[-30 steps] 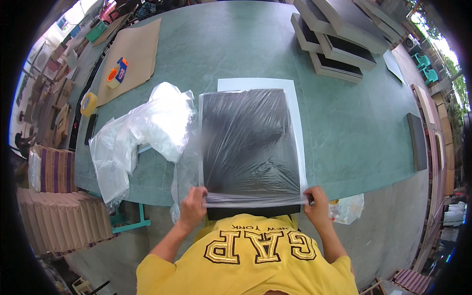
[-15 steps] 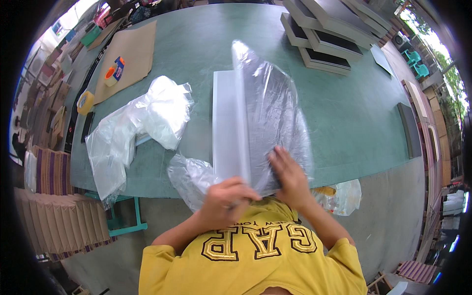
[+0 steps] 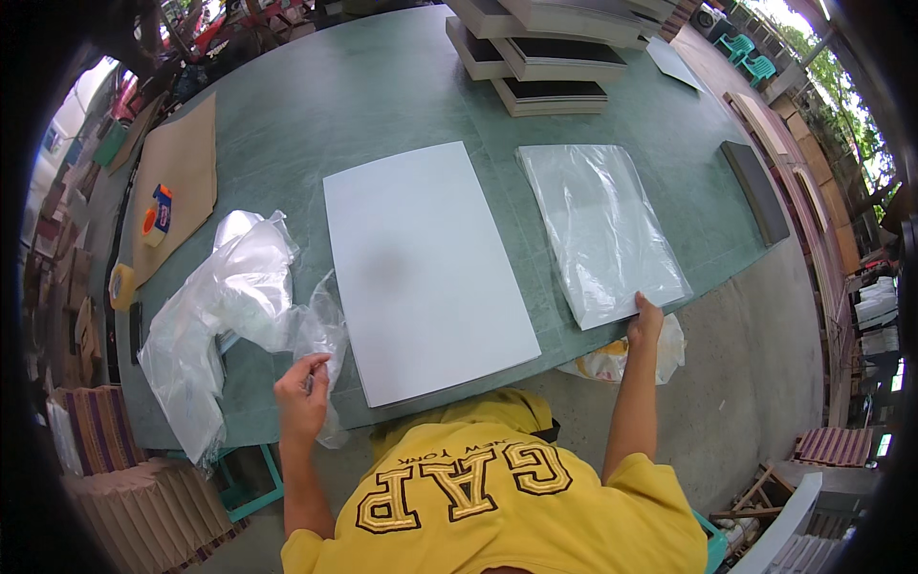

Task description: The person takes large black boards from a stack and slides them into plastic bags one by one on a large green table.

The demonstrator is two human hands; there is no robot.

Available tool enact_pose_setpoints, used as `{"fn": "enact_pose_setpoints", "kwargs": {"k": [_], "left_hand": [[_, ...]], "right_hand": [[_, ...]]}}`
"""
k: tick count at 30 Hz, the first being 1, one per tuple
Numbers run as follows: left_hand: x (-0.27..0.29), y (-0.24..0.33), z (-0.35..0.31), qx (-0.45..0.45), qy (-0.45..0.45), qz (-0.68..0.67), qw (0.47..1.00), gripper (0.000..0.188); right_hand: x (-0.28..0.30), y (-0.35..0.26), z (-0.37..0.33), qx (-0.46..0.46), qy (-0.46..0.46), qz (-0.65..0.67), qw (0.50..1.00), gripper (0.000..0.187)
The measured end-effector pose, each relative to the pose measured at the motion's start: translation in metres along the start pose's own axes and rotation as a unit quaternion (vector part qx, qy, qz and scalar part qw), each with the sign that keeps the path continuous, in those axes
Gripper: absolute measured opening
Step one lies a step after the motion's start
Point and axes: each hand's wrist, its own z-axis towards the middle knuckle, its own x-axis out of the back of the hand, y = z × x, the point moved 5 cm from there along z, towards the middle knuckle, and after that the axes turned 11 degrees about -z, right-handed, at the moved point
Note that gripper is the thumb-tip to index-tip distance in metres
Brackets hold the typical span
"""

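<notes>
A flat white panel or stack of white sheets [image 3: 430, 277] lies on the green tabletop in front of me. To its right is a flat white piece wrapped in clear plastic [image 3: 602, 230]. My right hand [image 3: 645, 318] grips its near right corner, thumb on top, at the table edge. Left of the bare panel, my left hand [image 3: 304, 387] is closed on a crumpled clear plastic bag [image 3: 320, 325]. Something small and dark shows at those fingers, too small to name. A larger heap of clear plastic film [image 3: 239, 287] lies beyond that hand.
Thick dark-topped slabs [image 3: 550, 53] are stacked at the far side. Brown cardboard [image 3: 177, 177], an orange tape roll [image 3: 153, 222] and a yellow tape roll [image 3: 121, 286] are at the left. A dark bar [image 3: 755, 191] lies along the right edge.
The sheet of plastic that stood over the panel is gone from there. My right hand has moved right to the wrapped piece, my left hand leftward with the bag. The view has shifted.
</notes>
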Motion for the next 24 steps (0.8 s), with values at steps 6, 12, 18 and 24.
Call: {"fn": "enact_pose_setpoints", "kwargs": {"k": [6, 12, 18, 24], "left_hand": [[0.027, 0.045, 0.04, -0.075, 0.118, 0.011, 0.99, 0.012], [-0.087, 0.148, 0.085, -0.211, -0.113, -0.229, 0.943, 0.021], [-0.057, 0.144, 0.097, -0.247, 0.033, -0.32, 0.914, 0.015], [-0.159, 0.039, 0.092, -0.274, -0.14, 0.106, 0.946, 0.045]], "right_hand": [[-0.045, -0.088, -0.072, 0.223, 0.112, -0.326, 0.912, 0.04], [-0.234, -0.094, -0.271, 0.1, -0.703, -0.049, 0.702, 0.049], [-0.256, -0.098, -0.236, -0.076, -0.579, -0.014, 0.812, 0.028], [-0.232, -0.06, -0.181, -0.112, -0.495, -0.143, 0.85, 0.026]]}}
